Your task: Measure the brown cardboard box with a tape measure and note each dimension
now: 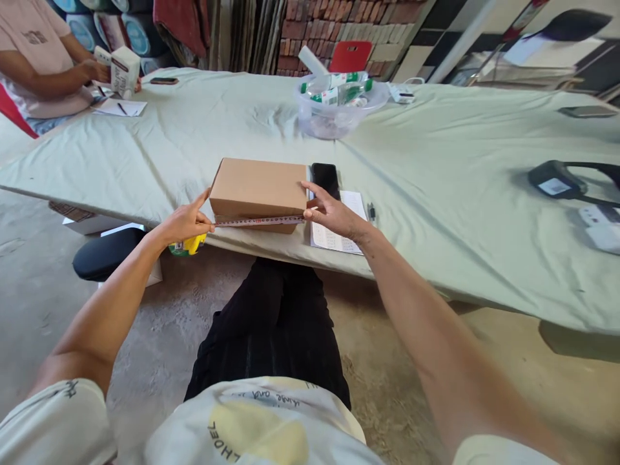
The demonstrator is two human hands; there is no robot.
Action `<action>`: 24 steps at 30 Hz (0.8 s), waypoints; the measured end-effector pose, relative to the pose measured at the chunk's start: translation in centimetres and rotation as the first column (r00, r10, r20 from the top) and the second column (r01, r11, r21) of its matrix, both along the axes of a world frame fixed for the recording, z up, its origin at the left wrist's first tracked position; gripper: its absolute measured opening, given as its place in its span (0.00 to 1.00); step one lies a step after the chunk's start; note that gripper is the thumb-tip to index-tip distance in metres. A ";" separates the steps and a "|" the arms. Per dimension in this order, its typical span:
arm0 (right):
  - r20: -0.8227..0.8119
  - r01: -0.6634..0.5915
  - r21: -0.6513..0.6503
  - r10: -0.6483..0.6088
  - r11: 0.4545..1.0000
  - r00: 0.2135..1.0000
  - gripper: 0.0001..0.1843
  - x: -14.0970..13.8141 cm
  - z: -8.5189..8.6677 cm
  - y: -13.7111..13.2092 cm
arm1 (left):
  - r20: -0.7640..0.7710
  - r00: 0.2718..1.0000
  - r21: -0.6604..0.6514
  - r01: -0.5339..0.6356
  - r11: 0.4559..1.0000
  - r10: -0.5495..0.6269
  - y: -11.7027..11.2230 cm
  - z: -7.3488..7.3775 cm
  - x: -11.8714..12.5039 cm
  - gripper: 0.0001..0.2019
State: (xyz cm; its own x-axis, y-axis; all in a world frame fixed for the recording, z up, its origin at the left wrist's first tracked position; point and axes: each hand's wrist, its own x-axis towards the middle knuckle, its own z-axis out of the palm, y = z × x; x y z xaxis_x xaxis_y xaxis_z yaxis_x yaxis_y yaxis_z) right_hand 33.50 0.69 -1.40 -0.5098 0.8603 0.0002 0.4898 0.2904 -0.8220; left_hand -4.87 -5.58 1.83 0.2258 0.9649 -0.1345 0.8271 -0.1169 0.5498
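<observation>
At far left, a person (33, 58) in a pale pink T-shirt holds a white printed carton (124, 74) beside a worktop (194, 129) draped in pale green cloth. Nearer, the left hand (186, 219) pinches a narrow white measuring tape (256, 221), index finger against a rectangular brown cardboard box (259, 184) at the worktop's near edge. The tape spans the box's front to the right hand (334, 213), thumb at its end; whether that hand grips it cannot be told. Beyond lie a black smartphone (325, 179), white paper (334, 240) and a dark pen (371, 212).
</observation>
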 end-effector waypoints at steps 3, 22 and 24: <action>-0.124 0.061 0.006 -0.060 0.998 0.991 0.47 0.5 -0.8 0.3 | 0.181 0.982 -0.020 -0.045 0.999 0.048 -0.9 -0.8 -0.6 0.55; -0.170 0.198 0.161 -0.170 0.967 0.971 0.66 -3.6 -4.7 2.2 | 0.815 0.517 -0.255 -0.087 0.963 0.262 1.4 -2.4 3.5 0.50; -0.135 0.251 0.146 -0.232 0.957 0.963 0.66 -4.3 -4.3 3.0 | 0.827 0.499 -0.232 -0.118 0.965 0.260 3.0 -2.3 4.0 0.45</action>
State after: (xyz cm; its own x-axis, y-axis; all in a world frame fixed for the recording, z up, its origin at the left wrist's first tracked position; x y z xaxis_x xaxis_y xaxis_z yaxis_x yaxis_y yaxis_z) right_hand 29.17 3.73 -5.69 -0.2748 0.9416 0.1944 0.4664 0.3074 -0.8294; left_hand -0.86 -2.59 -0.48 0.1138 0.9878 -0.1062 -0.0456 0.1119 0.9927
